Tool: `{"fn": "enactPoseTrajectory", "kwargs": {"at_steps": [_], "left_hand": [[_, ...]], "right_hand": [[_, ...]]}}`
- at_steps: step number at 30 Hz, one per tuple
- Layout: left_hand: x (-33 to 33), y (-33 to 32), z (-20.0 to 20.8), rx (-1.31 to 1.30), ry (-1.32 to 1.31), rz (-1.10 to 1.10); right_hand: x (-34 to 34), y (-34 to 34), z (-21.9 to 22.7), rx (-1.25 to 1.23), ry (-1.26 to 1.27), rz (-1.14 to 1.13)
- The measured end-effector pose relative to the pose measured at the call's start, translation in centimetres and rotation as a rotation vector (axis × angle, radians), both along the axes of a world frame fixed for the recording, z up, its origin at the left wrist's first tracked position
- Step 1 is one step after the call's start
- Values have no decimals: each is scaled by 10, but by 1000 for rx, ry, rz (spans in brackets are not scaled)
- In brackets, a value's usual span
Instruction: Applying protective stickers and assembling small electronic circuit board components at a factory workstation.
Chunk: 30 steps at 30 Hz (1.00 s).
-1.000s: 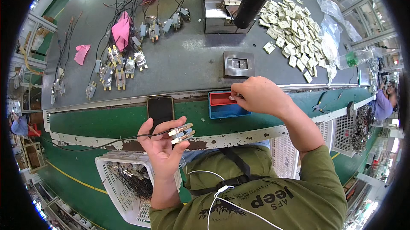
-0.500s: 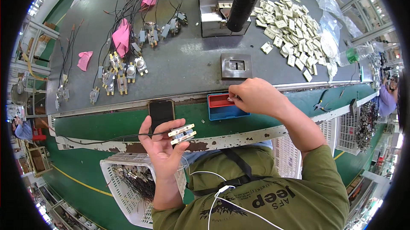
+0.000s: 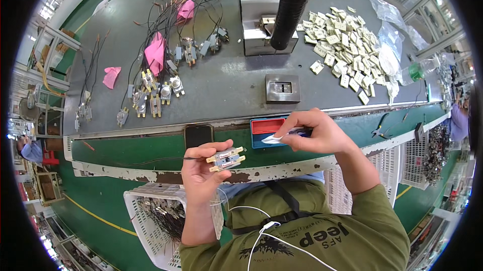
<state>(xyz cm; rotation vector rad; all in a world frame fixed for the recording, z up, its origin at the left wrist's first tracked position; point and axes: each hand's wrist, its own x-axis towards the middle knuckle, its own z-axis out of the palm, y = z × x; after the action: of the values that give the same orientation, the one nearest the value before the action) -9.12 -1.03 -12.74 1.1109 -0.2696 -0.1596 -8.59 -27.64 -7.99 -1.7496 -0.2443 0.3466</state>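
Observation:
My left hand [image 3: 204, 169] is closed around a small wired electrical part [image 3: 226, 160], grey and pale with brass-coloured terminals at its ends. A dark cable [image 3: 146, 161] trails from that part to the left. To its right, my right hand [image 3: 322, 132] pinches a thin white pointed piece [image 3: 273, 139]; its kind is unclear, and something dark shows between the fingers. The white piece is over the front of a blue tray [image 3: 257, 143], which has a red inner tray [image 3: 266, 126] at its far side. A phone [image 3: 199, 136] lies just beyond my left hand.
Wired parts [image 3: 155, 104] and pink scraps [image 3: 155, 53] lie at the left of the grey table. A metal fixture block [image 3: 282, 89] sits mid-table, before a press-like machine [image 3: 256, 29]. Cream-coloured pieces [image 3: 347, 49] are heaped right. Pliers [image 3: 381, 128] rest on the green ledge.
My right hand has come out of the red inner tray toward me and now holds the white piece. My left hand has moved slightly right and tilted the wired part.

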Motion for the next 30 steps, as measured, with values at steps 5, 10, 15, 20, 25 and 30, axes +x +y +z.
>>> {"fn": "enactPoseTrajectory", "kwargs": {"at_steps": [5, 10, 15, 20, 25, 30], "left_hand": [[0, -4, 10, -9, -4, -1], [8, -6, 6, -40, -71, -76], [0, -6, 13, -8, -72, -73], [0, -11, -1, -24, -61, -163], [-5, -3, 3, -16, -19, -232], [-5, 1, 0, -36, -61, -274]], "right_hand": [[-3, 17, 11, 113, -130, 29], [2, 24, 7, 90, -160, 89], [3, 36, 8, 81, -199, 73], [-8, 32, 3, 5, -48, 8], [-16, 38, 1, 86, 24, 20], [-16, 41, 9, 104, 188, 11]]}}
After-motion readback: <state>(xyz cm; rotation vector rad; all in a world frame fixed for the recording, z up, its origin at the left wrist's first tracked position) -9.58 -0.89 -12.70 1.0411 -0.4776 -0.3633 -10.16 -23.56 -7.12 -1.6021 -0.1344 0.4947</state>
